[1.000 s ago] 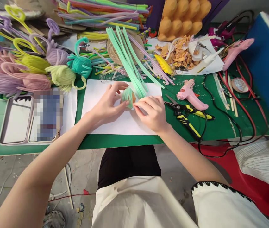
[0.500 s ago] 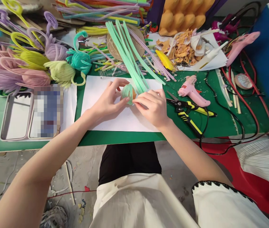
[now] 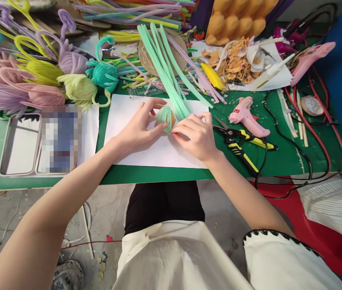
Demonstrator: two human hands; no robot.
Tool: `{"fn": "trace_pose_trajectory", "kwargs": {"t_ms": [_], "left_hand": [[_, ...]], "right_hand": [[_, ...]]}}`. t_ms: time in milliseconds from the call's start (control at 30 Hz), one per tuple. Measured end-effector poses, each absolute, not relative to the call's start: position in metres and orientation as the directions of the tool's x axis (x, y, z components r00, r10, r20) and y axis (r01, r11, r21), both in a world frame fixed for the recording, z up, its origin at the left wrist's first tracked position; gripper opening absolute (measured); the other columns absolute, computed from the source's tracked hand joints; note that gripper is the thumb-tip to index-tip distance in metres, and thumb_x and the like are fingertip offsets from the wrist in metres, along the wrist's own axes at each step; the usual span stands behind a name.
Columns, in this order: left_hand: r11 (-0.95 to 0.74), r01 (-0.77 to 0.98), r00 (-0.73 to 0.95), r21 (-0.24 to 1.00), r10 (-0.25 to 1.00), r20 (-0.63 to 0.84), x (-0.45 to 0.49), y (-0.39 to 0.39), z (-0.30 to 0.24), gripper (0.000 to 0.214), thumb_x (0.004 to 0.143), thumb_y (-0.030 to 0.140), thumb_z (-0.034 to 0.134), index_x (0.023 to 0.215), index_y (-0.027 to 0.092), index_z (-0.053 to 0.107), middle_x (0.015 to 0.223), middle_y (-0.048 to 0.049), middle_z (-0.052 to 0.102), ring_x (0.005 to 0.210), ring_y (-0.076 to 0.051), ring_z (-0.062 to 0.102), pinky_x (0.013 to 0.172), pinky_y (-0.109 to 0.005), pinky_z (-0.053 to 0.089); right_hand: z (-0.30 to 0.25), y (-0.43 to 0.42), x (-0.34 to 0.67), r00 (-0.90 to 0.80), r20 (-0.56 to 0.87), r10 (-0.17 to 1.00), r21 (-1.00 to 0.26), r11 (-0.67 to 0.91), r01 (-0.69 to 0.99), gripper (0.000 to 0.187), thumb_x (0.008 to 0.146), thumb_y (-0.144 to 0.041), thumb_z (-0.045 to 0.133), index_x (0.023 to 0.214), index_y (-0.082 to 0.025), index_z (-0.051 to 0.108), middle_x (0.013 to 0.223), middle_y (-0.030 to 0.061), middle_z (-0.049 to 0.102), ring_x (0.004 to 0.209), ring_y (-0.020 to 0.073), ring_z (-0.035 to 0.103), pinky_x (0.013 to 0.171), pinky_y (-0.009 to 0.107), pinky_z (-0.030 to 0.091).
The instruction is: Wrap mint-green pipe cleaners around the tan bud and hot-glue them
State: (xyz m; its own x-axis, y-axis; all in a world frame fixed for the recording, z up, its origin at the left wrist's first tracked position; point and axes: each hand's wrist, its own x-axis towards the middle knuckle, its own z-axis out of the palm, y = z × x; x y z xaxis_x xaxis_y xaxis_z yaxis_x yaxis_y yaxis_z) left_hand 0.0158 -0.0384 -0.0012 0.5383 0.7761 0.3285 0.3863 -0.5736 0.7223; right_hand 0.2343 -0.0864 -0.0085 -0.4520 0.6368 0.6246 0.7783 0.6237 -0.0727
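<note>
Between my hands, over a white sheet of paper point(image 3: 147, 151), is a small rounded piece point(image 3: 165, 117) covered in mint-green pipe cleaners, with an orange-brown patch bare on its right side. My left hand point(image 3: 145, 124) grips it from the left, thumb below and fingers curled over the top. The fingers of my right hand point(image 3: 195, 133) are pinched at its lower right edge, on what seems the end of a green strand, partly hidden. Just behind lies a bundle of long mint-green pipe cleaners point(image 3: 166, 68), its near ends close to my right hand.
Wire cutters point(image 3: 240, 141) and a pink glue gun point(image 3: 248, 117) lie to the right, among black and red cables. A phone with its case point(image 3: 20, 145) lies left. Behind are finished pipe-cleaner swans point(image 3: 103, 74), orange scraps point(image 3: 228, 60) and an orange egg carton point(image 3: 235, 20).
The view has shifted slightly. My hands keep nearly the same hold, and the green-covered piece looks turned a little, with less of its orange patch showing.
</note>
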Motion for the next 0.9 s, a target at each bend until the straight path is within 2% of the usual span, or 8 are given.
{"fn": "trace_pose_trajectory", "kwargs": {"t_ms": [467,700,900], "left_hand": [[-0.565,0.417,0.535,0.712,0.786,0.31,0.0156,-0.04,0.0019,0.044,0.092,0.038,0.061,0.133,0.026,0.051,0.139,-0.0101,0.06,0.112,-0.024,0.058,0.091,-0.039,0.056],[-0.56,0.396,0.542,0.728,0.782,0.306,0.0157,-0.0396,0.0032,0.044,0.092,0.037,0.061,0.132,0.025,0.051,0.136,-0.0098,0.06,0.118,-0.023,0.057,0.096,-0.039,0.057],[-0.574,0.412,0.55,0.708,0.776,0.309,0.0153,-0.039,0.0025,0.042,0.093,0.038,0.061,0.132,0.026,0.051,0.136,-0.0099,0.06,0.114,-0.024,0.058,0.093,-0.041,0.057]], "right_hand": [[-0.0071,-0.0869,0.2319,-0.436,0.512,0.74,-0.13,0.568,0.813,0.024,0.102,-0.024,0.056,0.085,-0.026,0.073,0.086,-0.0032,0.076,0.084,0.0179,0.06,0.087,0.042,0.028],[-0.0042,-0.086,0.2333,-0.357,0.576,0.735,-0.161,0.53,0.832,0.026,0.105,-0.028,0.053,0.09,-0.028,0.074,0.089,-0.0027,0.075,0.082,0.0172,0.062,0.09,0.042,0.03],[-0.0049,-0.0858,0.2326,-0.31,0.6,0.737,-0.188,0.507,0.841,0.022,0.104,-0.034,0.055,0.102,-0.03,0.076,0.092,-0.0015,0.075,0.083,0.0175,0.063,0.091,0.042,0.031]]}}
